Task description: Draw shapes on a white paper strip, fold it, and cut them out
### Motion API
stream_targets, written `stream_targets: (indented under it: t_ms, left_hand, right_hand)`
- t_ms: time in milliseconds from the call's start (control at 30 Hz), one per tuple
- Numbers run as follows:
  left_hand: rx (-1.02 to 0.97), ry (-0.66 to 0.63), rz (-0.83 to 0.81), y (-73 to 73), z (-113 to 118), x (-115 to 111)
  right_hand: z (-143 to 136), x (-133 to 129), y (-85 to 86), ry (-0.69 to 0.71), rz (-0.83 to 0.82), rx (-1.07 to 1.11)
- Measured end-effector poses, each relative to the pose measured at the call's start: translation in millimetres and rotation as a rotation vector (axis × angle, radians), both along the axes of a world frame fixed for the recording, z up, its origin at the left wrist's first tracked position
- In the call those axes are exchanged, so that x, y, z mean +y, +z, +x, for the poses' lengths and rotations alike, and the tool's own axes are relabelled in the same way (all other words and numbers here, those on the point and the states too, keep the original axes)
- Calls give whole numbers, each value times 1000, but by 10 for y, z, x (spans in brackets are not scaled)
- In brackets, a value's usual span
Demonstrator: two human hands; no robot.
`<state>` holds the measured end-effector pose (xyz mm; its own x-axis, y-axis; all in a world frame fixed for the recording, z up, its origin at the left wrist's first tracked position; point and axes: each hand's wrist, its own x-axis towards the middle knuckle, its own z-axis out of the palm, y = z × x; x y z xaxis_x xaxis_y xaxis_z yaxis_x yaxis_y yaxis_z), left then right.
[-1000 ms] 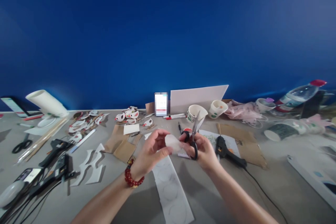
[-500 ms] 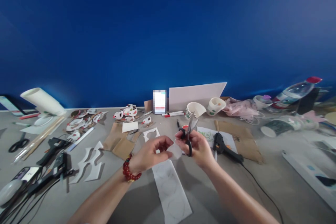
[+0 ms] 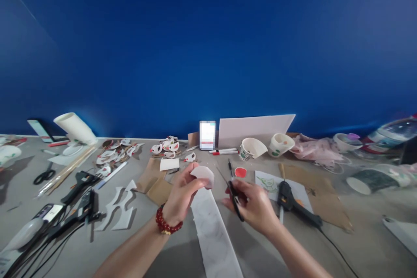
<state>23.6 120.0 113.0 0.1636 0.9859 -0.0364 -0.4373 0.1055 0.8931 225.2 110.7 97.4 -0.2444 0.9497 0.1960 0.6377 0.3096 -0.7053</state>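
Note:
My left hand (image 3: 183, 191), with a red bead bracelet at the wrist, pinches a small white paper piece (image 3: 206, 175) with a rounded edge. To its right, my right hand (image 3: 254, 204) is closed around black-handled scissors (image 3: 235, 200), whose blades point up and to the left, apart from the paper. Below the hands lies a long white strip (image 3: 215, 239) with faint outlines on it. A red round piece (image 3: 240, 172) rests just beyond my right hand.
Glue guns (image 3: 295, 206) lie to the right and left (image 3: 78, 186). White cut scraps (image 3: 119, 208), brown cardboard (image 3: 158, 186) and small painted birds (image 3: 169, 145) are on the left. Paper cups (image 3: 252, 148), a white board (image 3: 254, 130) and a phone (image 3: 207, 135) stand behind.
The scissors have moved away from the white piece, rightward and down. My left hand has raised and turned the piece. The camera view has shifted slightly.

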Motion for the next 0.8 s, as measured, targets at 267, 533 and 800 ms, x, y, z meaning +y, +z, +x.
stream_targets:
  t_ms: [267, 533, 800]
  left_hand:
    - [-109, 104, 5, -22, 9, 4]
    - [-171, 82, -15, -12, 57, -24]
    - [-176, 58, 16, -5, 80, -9]
  right_hand:
    - [-68, -39, -44, -60, 315, -173]
    - [-47, -32, -73, -107, 365, -259]
    - [-41, -32, -66, -104, 336, -244]
